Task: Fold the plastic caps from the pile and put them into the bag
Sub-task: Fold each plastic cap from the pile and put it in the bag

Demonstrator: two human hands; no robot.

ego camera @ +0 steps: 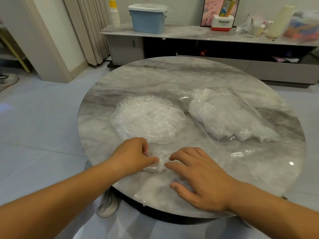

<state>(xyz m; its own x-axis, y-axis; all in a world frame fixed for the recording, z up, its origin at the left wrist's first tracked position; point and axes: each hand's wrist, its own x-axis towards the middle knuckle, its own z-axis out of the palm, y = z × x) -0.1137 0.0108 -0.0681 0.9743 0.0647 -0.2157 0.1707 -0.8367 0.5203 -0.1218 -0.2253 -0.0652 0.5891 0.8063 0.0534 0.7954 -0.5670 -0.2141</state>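
Round marble table [189, 75]: the work surface directly before you, carrying all the task's things. Low cabinet [172, 31]: against the far wall, well apart from the table. Clear bag [241, 107]: lying flat on the table's right half, mouth toward you, with white folded caps bunched in its far end. Pile of plastic caps [148, 118]: a loose, crinkled, translucent mound left of centre, just beside the bag and just beyond your left hand. Your right hand [202, 178]: palm down on the near edge of the table, fingers spread and nearly straight, gripping nothing; its index fingertip reaches the single cap. Your left hand [133, 154]: fingers curled, thumb and fingers pinching that cap. Blue lidded bin [146, 21]: standing on the cabinet top. Single cap [155, 165]: a small crumpled wad on the table between your two hands, near the pile's front edge.
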